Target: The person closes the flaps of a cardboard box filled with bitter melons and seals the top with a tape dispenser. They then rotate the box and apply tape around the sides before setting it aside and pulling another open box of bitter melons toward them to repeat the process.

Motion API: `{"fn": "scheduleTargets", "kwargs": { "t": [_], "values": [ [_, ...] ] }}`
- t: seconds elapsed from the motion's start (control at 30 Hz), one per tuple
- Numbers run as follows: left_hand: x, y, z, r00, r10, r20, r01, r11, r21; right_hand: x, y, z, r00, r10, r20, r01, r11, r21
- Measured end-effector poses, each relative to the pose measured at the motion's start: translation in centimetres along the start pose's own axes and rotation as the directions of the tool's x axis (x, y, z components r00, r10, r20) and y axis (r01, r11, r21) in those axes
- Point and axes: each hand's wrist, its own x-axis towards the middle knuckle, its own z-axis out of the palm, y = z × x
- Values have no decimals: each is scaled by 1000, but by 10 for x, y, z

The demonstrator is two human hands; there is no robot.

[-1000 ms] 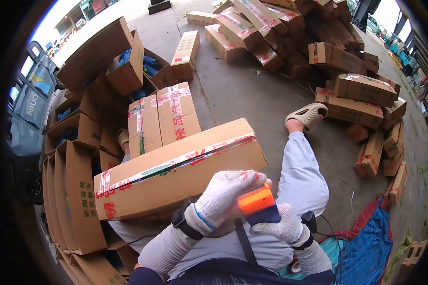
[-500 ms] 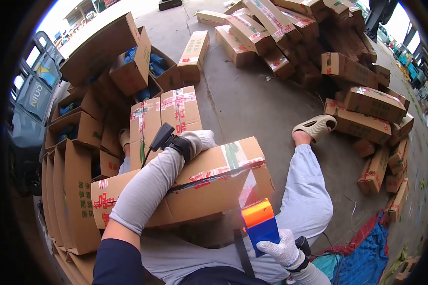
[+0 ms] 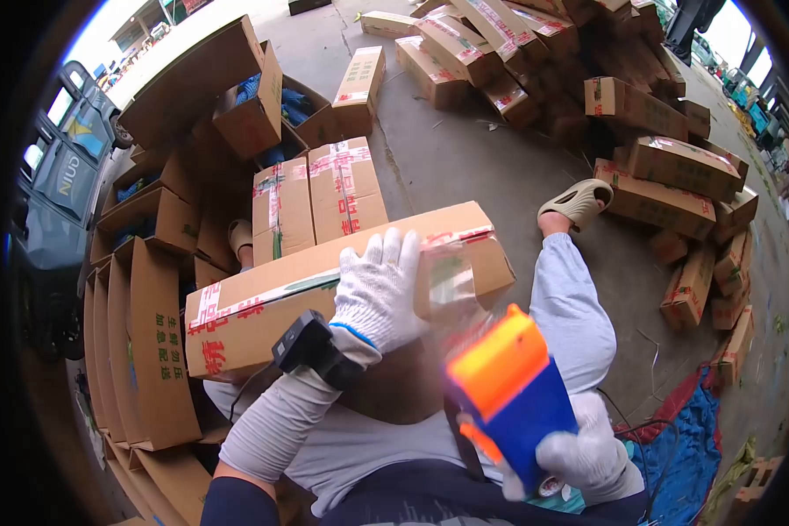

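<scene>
A long cardboard box (image 3: 298,307) with red print lies across my lap, its taped seam facing up and toward me. My left hand (image 3: 379,285), in a white glove, lies flat on the box with fingers spread. In my gloved right hand (image 3: 579,447) is an orange and blue tape dispenser (image 3: 508,386), blurred by motion, to the right of the box and close to me. A strip of clear tape (image 3: 451,280) runs from the box's right part toward the dispenser. A black device is strapped to my left wrist.
Two taped boxes (image 3: 346,188) stand just beyond the long one. Open boxes (image 3: 250,114) holding blue items and folded cardboard (image 3: 162,351) are on the left. Many closed boxes (image 3: 649,114) are piled at the right. A blue sheet (image 3: 684,447) lies at the lower right.
My left hand has come from the box's far side onto its near, upper part. The box has turned, showing its seam differently. The dispenser has risen and come closer.
</scene>
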Motion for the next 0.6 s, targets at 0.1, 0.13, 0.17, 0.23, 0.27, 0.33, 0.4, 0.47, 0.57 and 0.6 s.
{"fn": "scheduleTargets", "kwargs": {
  "t": [0.1, 0.13, 0.17, 0.23, 0.27, 0.33, 0.4, 0.47, 0.57, 0.6],
  "values": [
    [34, -11, -29, 990, -108, 89, 116, 989, -88, -41, 26, -17, 997, 10, -81, -19, 994, -104],
    [27, -11, -29, 990, -79, 115, 89, 993, -78, -54, 36, -22, 994, -16, -109, 3, 993, -116],
    [29, -11, -30, 993, -41, 109, 48, 997, -62, -62, 39, -28, 987, -78, -142, 59, 989, -135],
    [13, -2, -9, 996, 61, -59, -64, 996, -59, -38, 75, -55, 967, -210, -147, 233, 958, 168],
    [11, 3, -9, 995, 94, -24, -95, 993, -63, -27, 66, -48, 933, -307, -189, 342, 919, 198],
    [-3, 11, -6, 961, 147, -232, -212, 934, -288, -30, 69, -57, 953, -288, -98, 304, 899, 317],
    [-25, 29, -21, 986, -83, -144, -86, 489, -868, -33, 56, -74, 955, -290, -58, 291, 889, 352],
    [-47, 42, -23, 944, 0, 330, 306, -375, -875, -29, 43, -80, 908, -408, -92, 410, 824, 391],
    [-71, 80, -14, 818, 325, 475, 560, -643, -523, -18, 30, -82, 858, -490, -157, 514, 812, 277],
    [-79, 92, -21, 861, 269, 432, 494, -644, -584, -16, 33, -83, 849, -506, -154, 529, 813, 244]
  ]
}}
